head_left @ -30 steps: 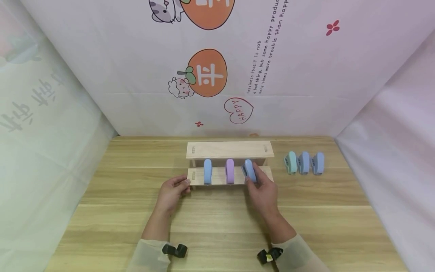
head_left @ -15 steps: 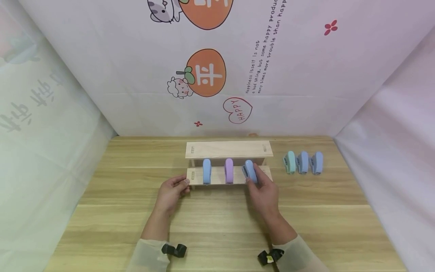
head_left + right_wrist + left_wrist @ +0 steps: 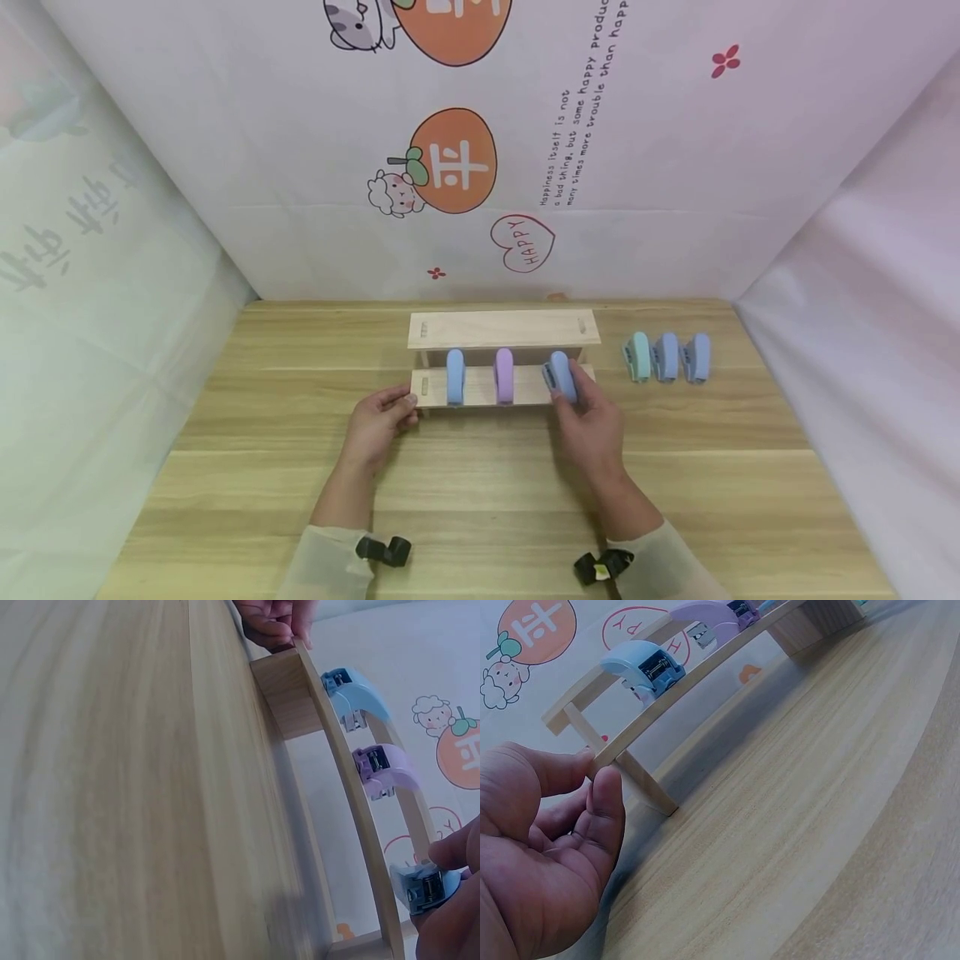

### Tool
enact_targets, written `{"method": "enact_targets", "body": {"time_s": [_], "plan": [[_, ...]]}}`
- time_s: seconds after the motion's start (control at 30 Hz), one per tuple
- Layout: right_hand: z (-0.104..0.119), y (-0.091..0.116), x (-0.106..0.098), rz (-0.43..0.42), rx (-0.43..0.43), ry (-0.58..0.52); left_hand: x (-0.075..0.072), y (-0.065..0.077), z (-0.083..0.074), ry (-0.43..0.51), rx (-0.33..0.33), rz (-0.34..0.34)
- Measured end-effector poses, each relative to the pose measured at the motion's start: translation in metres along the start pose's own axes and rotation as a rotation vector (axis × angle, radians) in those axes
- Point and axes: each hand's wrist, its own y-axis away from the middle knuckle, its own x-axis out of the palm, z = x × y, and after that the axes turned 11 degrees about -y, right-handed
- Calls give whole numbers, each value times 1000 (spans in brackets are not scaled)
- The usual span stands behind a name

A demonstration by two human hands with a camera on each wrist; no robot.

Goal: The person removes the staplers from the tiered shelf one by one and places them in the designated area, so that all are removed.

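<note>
My left hand (image 3: 381, 423) pinches the front left corner of a two-step wooden rack (image 3: 480, 387), thumb above and fingers below. On the lower step a light blue stapler (image 3: 455, 377) and a purple stapler (image 3: 505, 377) stand apart from each other. My right hand (image 3: 592, 421) grips another blue stapler (image 3: 560, 377), tilted a little, at the right part of that step. In the right wrist view the held blue stapler (image 3: 424, 887) sits between thumb and fingers. Whether its base touches the step cannot be told.
To the right of the rack, a mint green stapler (image 3: 639, 357) and two blue staplers (image 3: 666, 357) stand in a row on the wooden table (image 3: 480, 483). The rack's upper step (image 3: 502, 328) lies behind the lower one. A printed white cloth (image 3: 637, 250) hangs at the back.
My right hand has shifted slightly right along the lower step with the blue stapler. The left hand stays on the rack's corner.
</note>
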Motion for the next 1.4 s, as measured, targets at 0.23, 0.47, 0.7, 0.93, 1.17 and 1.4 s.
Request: {"method": "enact_targets", "body": {"time_s": [0.23, 0.47, 0.7, 0.93, 1.17, 1.4], "plan": [[-2, -1, -5, -21, -12, 9, -1, 2, -1, -5, -10, 0], [-4, -2, -10, -45, 4, 22, 0, 2, -1, -13, -8, 6], [-6, -4, -17, -61, 25, 22, 0, 3, -2, -9, -8, 3], [-10, -4, -22, -76, 19, 40, 1, 3, -2, -12, -1, 3], [-11, -5, -26, -94, 21, 33, 1, 3, -1, -6, -5, -3], [-11, -7, -30, -103, 42, 31, 1, 2, -1, -7, -15, 3]]}}
